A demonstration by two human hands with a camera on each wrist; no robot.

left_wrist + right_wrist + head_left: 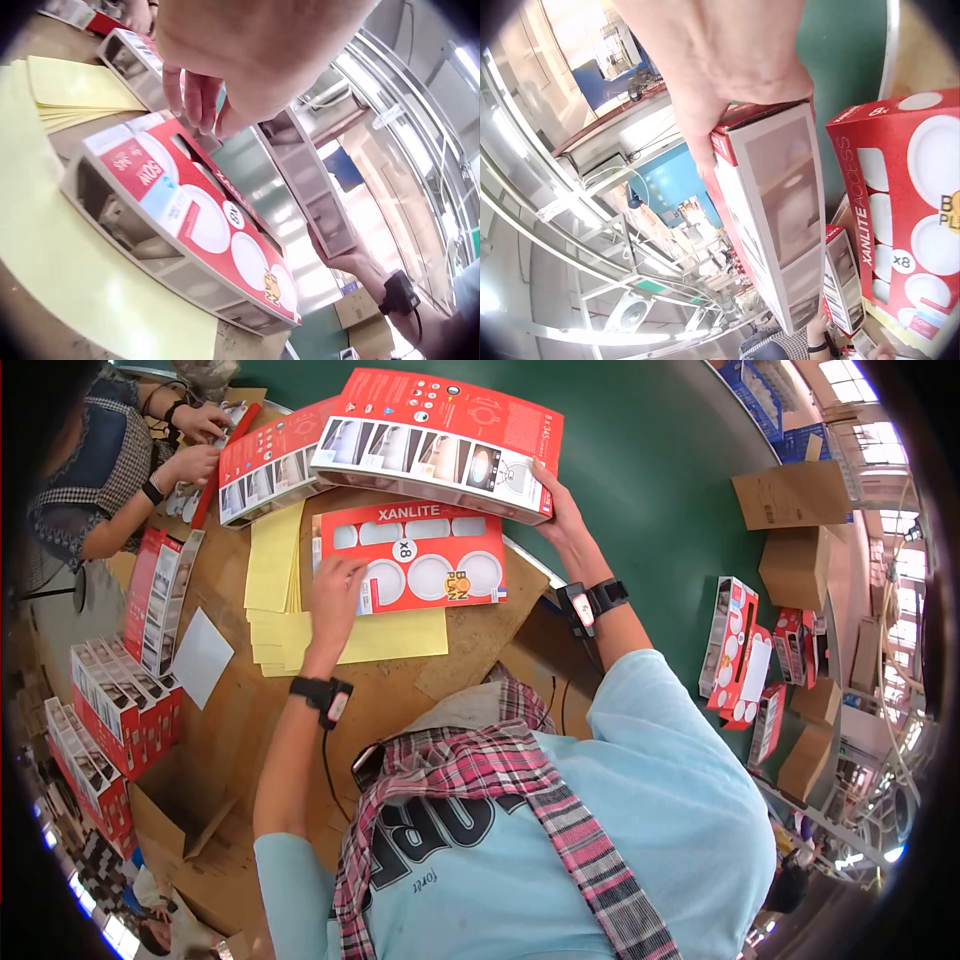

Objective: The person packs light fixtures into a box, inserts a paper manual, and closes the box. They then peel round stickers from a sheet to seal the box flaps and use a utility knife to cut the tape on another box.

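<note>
While the person leans over a wooden counter [240, 700], the left hand [335, 585] lies with loose, spread fingers on the left end of a flat box [420, 555], red with round white windows and the word XANLITE. This flat box rests on a fan of yellow sheets [275, 560] directly in front of the person, its long axis running side to side. Just beyond it, farther from the body, a raised box [440, 445] of the same kind is held tilted with its picture-strip side facing the person, its long axis also roughly side to side. The right hand [558, 510] grips the right end of it, fingers wrapped round the corner. So the left hand is nearer the flat box and the right hand nearer the raised one. A third box [270, 460] lies to the left of the raised box, and more boxes [110, 710] stand packed in rows at the counter's left edge, near another person [120, 470]. The left wrist view shows what the head view cannot: the flat box [210, 225] has an open side with compartments, and the fingers [195, 97] point down at its top face. The right wrist view shows the thumb side of the right hand [720, 60] clamped on the raised box [780, 202] at its end edge.
</note>
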